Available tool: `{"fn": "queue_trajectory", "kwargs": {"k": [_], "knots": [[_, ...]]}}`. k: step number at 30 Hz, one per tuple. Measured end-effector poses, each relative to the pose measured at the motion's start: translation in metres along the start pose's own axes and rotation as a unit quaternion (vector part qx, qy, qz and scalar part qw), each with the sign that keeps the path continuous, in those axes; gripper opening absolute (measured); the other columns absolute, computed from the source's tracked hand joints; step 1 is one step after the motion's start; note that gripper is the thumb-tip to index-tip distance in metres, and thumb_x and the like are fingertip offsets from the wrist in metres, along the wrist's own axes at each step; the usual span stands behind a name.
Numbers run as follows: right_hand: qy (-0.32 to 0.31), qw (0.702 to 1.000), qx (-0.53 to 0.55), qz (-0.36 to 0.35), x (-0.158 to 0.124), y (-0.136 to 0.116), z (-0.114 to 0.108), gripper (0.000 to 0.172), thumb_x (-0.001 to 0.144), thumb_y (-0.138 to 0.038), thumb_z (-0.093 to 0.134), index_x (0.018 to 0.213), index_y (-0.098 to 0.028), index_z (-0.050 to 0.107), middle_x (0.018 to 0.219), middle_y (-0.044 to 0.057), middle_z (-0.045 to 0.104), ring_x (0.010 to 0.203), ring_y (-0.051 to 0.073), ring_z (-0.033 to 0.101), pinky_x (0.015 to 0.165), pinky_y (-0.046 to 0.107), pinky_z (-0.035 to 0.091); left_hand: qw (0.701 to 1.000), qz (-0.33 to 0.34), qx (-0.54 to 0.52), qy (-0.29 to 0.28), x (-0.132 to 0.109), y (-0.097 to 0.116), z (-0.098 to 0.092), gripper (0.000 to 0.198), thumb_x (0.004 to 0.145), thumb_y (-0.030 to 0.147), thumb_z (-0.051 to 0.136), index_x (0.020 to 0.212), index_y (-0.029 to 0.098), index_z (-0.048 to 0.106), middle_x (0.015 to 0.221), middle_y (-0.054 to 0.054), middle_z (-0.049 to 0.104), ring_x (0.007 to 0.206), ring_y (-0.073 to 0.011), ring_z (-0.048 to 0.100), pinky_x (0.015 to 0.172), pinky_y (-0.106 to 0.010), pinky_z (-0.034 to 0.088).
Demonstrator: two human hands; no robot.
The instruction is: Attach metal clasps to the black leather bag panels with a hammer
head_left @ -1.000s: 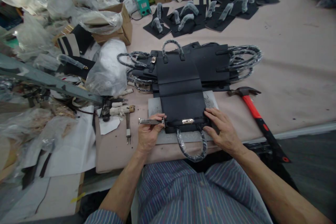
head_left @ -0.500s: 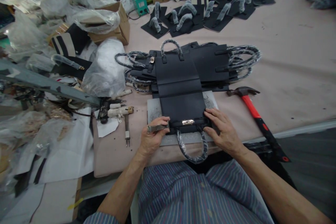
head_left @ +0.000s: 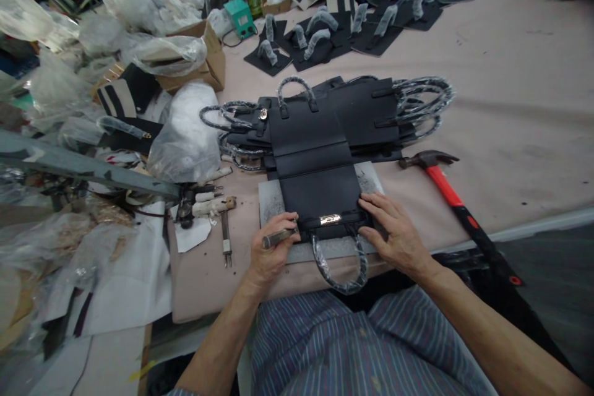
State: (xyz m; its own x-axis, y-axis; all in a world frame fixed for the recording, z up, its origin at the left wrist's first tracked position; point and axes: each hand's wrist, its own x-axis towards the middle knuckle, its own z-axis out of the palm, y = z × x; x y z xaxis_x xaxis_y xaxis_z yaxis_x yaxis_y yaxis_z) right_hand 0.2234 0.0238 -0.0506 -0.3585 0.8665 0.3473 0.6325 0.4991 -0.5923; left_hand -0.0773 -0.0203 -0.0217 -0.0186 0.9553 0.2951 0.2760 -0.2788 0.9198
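A black bag panel (head_left: 320, 192) lies unfolded over a grey slab (head_left: 271, 201), its wrapped loop handle (head_left: 341, 284) toward my body. A shiny metal clasp (head_left: 330, 219) sits across its near end. My left hand (head_left: 271, 250) is closed around a short metal tool (head_left: 279, 237) at the panel's left edge. On the right edge rests my right hand (head_left: 394, 232), its fingers apart and thumb below, holding nothing.
Beyond the slab is a stack of black bag panels (head_left: 371, 111) with wrapped handles. A red and black hammer (head_left: 445, 189) lies at right. Small tools (head_left: 226, 238), a plastic bag (head_left: 185, 136) and a cardboard box (head_left: 216, 55) are at left. More handled pieces (head_left: 315, 43) lie farther back.
The view has shifted slightly. The metal tool in my left hand has tilted a little, with its outer end lower. My right hand stays on the panel's edge.
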Motion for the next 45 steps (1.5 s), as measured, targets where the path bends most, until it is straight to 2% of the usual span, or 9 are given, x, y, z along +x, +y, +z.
{"fn": "queue_trajectory", "kwargs": {"k": [12,21,34,45], "knots": [[0.013,1.0,-0.003,-0.007,0.0,0.0,0.001,0.047,0.097,-0.035,0.057,0.142,-0.02,0.055,0.145,0.012,0.055,0.138,0.034,0.046,0.116,0.057,0.04,0.999,0.028,0.039,0.009,0.0,-0.003,0.004,0.01,0.087,0.019,0.075,0.097,0.019,0.072,0.115,-0.01,0.075,0.104,-0.0234,0.073,0.098,-0.041,0.06],[0.013,1.0,-0.003,-0.007,-0.001,0.003,0.001,0.049,0.097,-0.034,0.058,0.144,-0.02,0.054,0.146,0.012,0.054,0.138,0.035,0.046,0.116,0.059,0.04,0.994,0.042,0.089,0.049,-0.017,-0.003,0.003,0.013,0.088,0.018,0.073,0.1,0.019,0.07,0.118,-0.01,0.074,0.107,-0.0225,0.073,0.099,-0.042,0.06],[0.015,1.0,-0.003,-0.007,0.001,0.0,0.0,0.048,0.097,-0.033,0.057,0.143,-0.02,0.054,0.145,0.013,0.055,0.139,0.035,0.045,0.114,0.059,0.041,0.994,0.063,0.086,0.018,-0.003,-0.004,0.009,0.015,0.091,0.011,0.066,0.102,0.02,0.066,0.115,-0.008,0.073,0.108,-0.019,0.071,0.098,-0.037,0.059],[0.018,1.0,0.003,-0.006,-0.001,0.003,0.002,0.05,0.096,-0.033,0.058,0.144,-0.022,0.054,0.147,0.011,0.054,0.139,0.035,0.045,0.115,0.059,0.041,0.991,0.067,0.114,-0.01,0.004,-0.006,0.006,0.016,0.092,0.012,0.063,0.105,0.02,0.063,0.114,-0.008,0.072,0.108,-0.0194,0.07,0.098,-0.038,0.058]]}}
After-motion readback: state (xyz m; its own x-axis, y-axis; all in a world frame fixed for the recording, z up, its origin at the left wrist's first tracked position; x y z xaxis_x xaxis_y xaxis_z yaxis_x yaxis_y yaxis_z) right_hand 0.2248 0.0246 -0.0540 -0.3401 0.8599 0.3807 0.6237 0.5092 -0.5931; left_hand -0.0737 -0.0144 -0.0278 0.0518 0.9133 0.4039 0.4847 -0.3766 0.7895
